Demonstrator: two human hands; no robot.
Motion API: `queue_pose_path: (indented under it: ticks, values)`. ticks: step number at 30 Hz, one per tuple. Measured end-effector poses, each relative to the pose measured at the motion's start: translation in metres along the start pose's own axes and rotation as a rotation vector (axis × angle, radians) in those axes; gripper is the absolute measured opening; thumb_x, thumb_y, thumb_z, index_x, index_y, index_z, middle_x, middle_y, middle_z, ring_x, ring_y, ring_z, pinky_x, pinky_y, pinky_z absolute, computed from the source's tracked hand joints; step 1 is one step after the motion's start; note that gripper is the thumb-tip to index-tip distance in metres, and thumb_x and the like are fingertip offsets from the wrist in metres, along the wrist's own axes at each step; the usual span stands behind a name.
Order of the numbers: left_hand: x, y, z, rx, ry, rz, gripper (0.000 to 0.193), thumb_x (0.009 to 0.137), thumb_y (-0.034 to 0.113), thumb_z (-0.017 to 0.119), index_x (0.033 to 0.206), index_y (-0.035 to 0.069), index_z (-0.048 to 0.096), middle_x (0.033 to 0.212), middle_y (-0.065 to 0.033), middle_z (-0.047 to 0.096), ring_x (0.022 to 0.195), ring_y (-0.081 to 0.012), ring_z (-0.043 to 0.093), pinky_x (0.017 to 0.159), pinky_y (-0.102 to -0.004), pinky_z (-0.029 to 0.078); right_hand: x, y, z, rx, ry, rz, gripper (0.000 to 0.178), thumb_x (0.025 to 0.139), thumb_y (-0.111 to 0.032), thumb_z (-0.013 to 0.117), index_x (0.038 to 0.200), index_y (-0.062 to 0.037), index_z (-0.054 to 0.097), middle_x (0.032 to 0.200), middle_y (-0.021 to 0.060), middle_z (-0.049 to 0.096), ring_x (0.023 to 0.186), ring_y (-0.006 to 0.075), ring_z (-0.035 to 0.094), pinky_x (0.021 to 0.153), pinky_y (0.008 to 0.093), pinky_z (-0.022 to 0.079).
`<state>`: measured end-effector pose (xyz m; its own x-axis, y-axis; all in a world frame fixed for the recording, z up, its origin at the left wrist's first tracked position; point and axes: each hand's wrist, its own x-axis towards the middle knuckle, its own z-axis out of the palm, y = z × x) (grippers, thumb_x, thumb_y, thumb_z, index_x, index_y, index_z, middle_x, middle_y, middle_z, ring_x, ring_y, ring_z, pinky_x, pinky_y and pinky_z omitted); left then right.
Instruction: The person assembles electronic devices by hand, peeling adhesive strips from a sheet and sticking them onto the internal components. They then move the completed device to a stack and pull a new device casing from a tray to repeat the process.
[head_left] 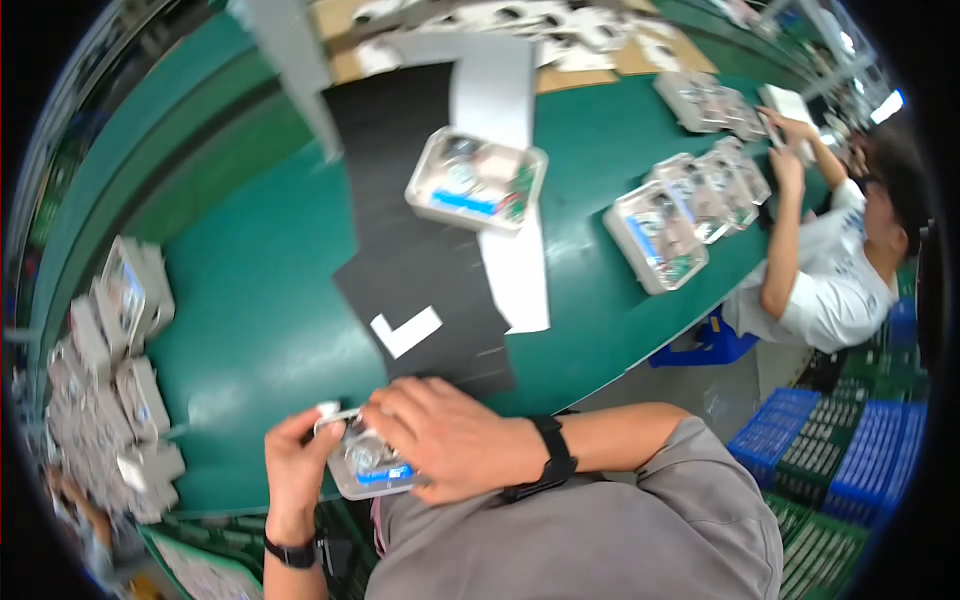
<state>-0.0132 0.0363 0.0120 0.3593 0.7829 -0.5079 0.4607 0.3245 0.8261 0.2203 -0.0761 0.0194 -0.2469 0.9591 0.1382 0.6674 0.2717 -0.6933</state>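
At the table's near edge, both my hands are on a white plastic housing (352, 482) with a round clear part and a blue strip inside. My left hand (298, 455) is closed at the housing's left corner, thumb and fingers pinched by a small white piece (328, 411). Across the housing's right side lies my right hand (445, 435), fingers bent over its far edge. They hide that side and part of the inside. Beyond them, on a black sheet (400, 200), stands a similar open housing (425, 208) with a blue strip and green board.
A white L-shaped piece (405, 333) lies on the black sheet. Several open housings (655, 240) line the right, where a co-worker (835, 260) handles a white part. More housings (125, 300) are piled at the left. Blue and green crates (830, 440) stand at lower right.
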Motion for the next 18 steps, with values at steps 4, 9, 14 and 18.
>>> queue_pose_path:
  ticks: [4, 9, 14, 18]
  values:
    - [-0.006, 0.060, 0.046, -0.339, 0.032, 0.234, 0.036, 0.091, 0.002, 0.078, 0.126, -0.003, 0.071, 0.114, -0.0112, 0.076, 0.100, -0.0149, 0.069, 0.088, -0.0286, 0.055, -0.021, 0.013, -0.057, 0.084, 0.154, 0.051, 0.093, 0.067, -0.029, 0.089, 0.143, 0.0037, 0.047, 0.135, 0.0245, 0.054, 0.125, 0.0421, 0.054, 0.105, 0.0471, 0.046]
    - [-0.013, 0.055, 0.056, -0.432, 0.138, 0.415, 0.033, 0.090, 0.000, 0.079, 0.122, -0.001, 0.071, 0.115, -0.0116, 0.076, 0.104, -0.0158, 0.069, 0.092, -0.0291, 0.054, -0.051, 0.052, -0.194, -0.232, 0.475, 0.433, 0.094, 0.072, -0.034, 0.089, 0.148, 0.0020, 0.046, 0.140, 0.0213, 0.058, 0.130, 0.0339, 0.057, 0.111, 0.0426, 0.045]
    - [-0.001, 0.031, 0.039, 0.380, 0.253, 0.691, 0.027, 0.085, 0.004, 0.083, 0.109, 0.001, 0.071, 0.104, -0.0142, 0.076, 0.093, -0.0251, 0.072, 0.081, -0.0360, 0.056, -0.102, 0.279, -0.313, -0.480, 0.585, 0.807, 0.084, 0.088, -0.039, 0.077, 0.150, 0.0072, 0.046, 0.153, 0.0277, 0.052, 0.143, 0.0354, 0.050, 0.117, 0.0419, 0.040]
    - [0.032, 0.011, -0.036, 0.611, 0.773, 0.894, 0.028, 0.081, 0.007, 0.084, 0.103, 0.002, 0.068, 0.100, -0.0174, 0.072, 0.091, -0.0384, 0.068, 0.080, -0.0448, 0.055, -0.236, 0.460, -0.427, -0.520, 0.679, 0.742, 0.078, 0.091, -0.045, 0.078, 0.137, 0.0137, 0.054, 0.135, 0.0257, 0.062, 0.125, 0.0309, 0.062, 0.106, 0.0411, 0.049]
